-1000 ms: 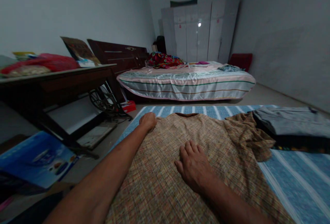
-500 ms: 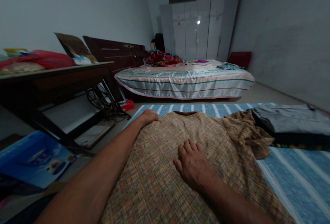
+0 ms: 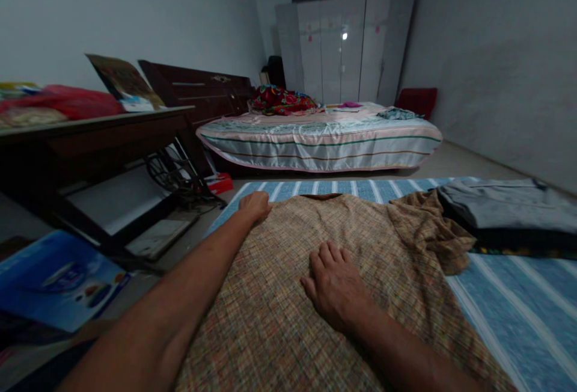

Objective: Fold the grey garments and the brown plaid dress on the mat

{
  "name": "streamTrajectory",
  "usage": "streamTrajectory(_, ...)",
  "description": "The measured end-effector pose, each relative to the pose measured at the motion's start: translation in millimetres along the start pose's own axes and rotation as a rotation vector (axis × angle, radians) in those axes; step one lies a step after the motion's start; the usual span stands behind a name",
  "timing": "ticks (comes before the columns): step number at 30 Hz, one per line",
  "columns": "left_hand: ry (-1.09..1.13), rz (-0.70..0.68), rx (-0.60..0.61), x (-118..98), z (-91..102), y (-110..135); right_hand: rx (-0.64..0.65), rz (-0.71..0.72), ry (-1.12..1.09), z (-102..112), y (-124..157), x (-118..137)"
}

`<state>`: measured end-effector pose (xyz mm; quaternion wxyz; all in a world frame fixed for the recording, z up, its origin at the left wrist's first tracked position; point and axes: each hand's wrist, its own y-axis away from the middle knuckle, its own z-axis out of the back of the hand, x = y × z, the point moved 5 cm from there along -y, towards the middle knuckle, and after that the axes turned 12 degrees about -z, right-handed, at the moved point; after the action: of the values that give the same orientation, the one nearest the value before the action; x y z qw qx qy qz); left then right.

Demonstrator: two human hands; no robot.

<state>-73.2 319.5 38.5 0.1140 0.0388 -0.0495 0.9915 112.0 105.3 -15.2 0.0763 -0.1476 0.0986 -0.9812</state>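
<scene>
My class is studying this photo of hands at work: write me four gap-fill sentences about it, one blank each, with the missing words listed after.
1. The person's ______ hand lies on the middle of the brown checked shirt.
2. The blue sheet under the shirt has ______ stripes.
3. The folded pile has a ______ garment on top.
4. The red flowered bundle rests on the ______ in front of the wardrobe.

Missing words: right; white; grey; bed.

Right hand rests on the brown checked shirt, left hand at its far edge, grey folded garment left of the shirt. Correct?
Not quite: the grey folded garment lies right of the brown checked shirt, as the head view shows. The rest holds.
</scene>
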Motion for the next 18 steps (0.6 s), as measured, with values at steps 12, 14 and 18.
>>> streamTrajectory(12, 0.036, -0.361, -0.056, -79.6, -13.2, 39.7, 0.005, 0.006, -0.021, 3.8, -0.9, -0.3)
streamTrajectory(14, 0.069, -0.354, -0.042, -79.8, -19.5, 41.0, -0.003, 0.002, -0.021, 4.2, -0.7, -0.6)
streamTrajectory(18, 0.109, -0.311, -0.038, -74.1, -24.9, 42.1, -0.004, 0.003, -0.029, 4.2, -1.0, -0.7)
